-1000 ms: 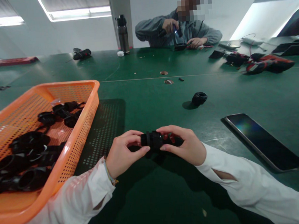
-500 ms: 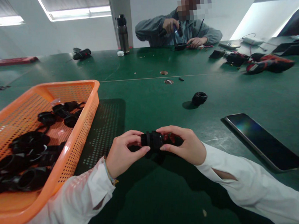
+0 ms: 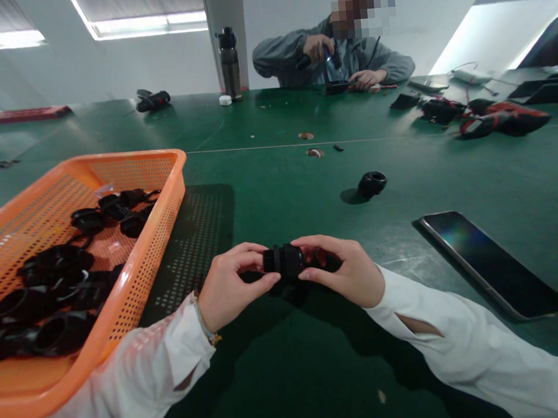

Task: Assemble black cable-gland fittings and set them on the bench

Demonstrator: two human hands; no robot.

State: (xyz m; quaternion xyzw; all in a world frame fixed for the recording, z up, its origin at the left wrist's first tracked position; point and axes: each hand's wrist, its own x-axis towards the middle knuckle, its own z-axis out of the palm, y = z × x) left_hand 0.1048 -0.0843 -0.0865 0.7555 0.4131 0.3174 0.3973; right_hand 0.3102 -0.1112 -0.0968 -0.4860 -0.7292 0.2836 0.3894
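A black cylindrical connector [image 3: 285, 260] with a raised ring lies sideways between my hands, low over the green table [image 3: 273, 377]. My left hand [image 3: 233, 279] pinches its narrower left end between thumb and fingers. On the right end, my right hand [image 3: 344, 268] is closed with thumb and fingertips, and dark and reddish bits show inside that grip, too hidden to name. Farther back and to the right sits a short black ring-shaped fitting [image 3: 372, 183], its hollow end facing right. I cannot tell whether the connector touches the table.
An orange perforated basket [image 3: 179, 168] with several black connector parts stands at the left. A phone [image 3: 493, 263] lies at the right. Beyond are a bottle [image 3: 229, 65], a black device [image 3: 153, 101], red-and-black tools [image 3: 504, 117], and a co-worker in a grey sleeve [image 3: 286, 50] holding a tool.
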